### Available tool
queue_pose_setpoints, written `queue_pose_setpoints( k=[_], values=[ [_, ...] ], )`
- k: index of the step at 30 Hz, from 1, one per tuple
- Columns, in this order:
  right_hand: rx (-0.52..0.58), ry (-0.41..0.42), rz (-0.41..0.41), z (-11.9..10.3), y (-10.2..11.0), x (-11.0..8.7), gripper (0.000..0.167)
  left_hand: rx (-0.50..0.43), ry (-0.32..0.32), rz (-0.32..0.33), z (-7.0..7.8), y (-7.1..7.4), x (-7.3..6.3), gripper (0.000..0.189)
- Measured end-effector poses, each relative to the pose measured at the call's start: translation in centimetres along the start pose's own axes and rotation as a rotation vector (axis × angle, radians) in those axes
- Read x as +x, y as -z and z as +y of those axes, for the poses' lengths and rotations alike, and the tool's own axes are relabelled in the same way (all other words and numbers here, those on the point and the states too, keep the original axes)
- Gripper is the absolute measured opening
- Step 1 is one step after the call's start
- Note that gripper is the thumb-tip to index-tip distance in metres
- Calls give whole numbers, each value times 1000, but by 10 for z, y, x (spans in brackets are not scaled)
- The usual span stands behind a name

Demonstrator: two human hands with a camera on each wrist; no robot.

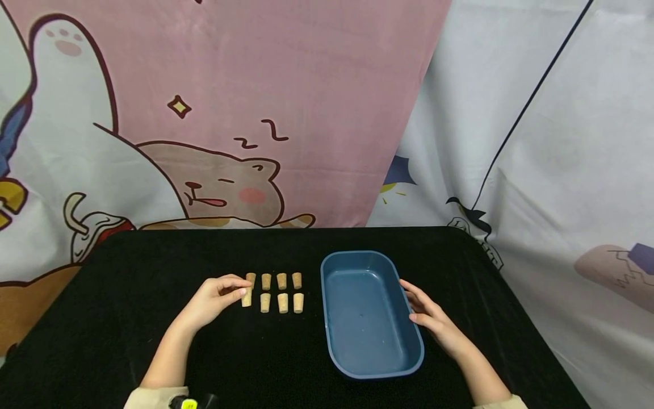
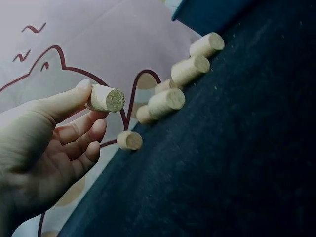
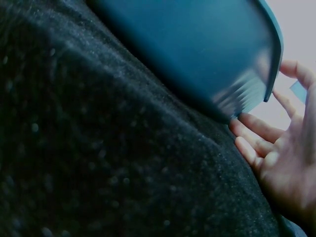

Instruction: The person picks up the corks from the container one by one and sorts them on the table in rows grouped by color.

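Between thumb and fingers my left hand (image 1: pixel 213 300) pinches a tapered cork stopper (image 1: pixel 247 297), at the left end of the near row of corks. In the left wrist view that cork (image 2: pixel 106 98) shows its round end, raised above the tabletop. Several more corks (image 1: pixel 283 303) stand upright in two rows to its right; the far row (image 1: pixel 281 280) looks darker. My right hand (image 1: pixel 434 321) touches the right side of a blue rectangular basin (image 1: pixel 373 373), fingers fairly straight. In the right wrist view, fingertips (image 3: pixel 243 129) lie by the basin's lower wall (image 3: pixel 197 54).
Black cloth (image 1: pixel 245 358) covers the table. Behind it hangs a pink and white curtain (image 1: pixel 327 113) with cartoon drawings. The basin's inside (image 1: pixel 365 318) holds no corks. A dark object with a yellow-green patch (image 1: pixel 189 404) sits by the left sleeve.
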State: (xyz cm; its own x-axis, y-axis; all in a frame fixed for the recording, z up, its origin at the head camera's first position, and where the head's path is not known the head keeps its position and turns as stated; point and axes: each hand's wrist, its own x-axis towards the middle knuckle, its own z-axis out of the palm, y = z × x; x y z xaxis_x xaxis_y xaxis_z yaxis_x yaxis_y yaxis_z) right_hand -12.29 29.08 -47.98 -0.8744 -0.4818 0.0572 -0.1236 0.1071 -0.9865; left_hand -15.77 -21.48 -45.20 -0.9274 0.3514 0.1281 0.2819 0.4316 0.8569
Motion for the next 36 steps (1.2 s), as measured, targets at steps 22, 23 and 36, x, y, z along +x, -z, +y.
queue_pose_setpoints(
  k=[22, 23, 36],
  values=[
    [9, 0, 2, -2, -1, -1, 61, 107, 4, 60, -26, -13, 0, 15],
    [8, 0, 4, -2, -1, -1, 61, 112, 4, 63, -26, -14, 0, 15],
    [-14, -19, 19, -1, -1, 1, 62, 179, 57, 35, -24, -16, 2, 21]
  ],
)
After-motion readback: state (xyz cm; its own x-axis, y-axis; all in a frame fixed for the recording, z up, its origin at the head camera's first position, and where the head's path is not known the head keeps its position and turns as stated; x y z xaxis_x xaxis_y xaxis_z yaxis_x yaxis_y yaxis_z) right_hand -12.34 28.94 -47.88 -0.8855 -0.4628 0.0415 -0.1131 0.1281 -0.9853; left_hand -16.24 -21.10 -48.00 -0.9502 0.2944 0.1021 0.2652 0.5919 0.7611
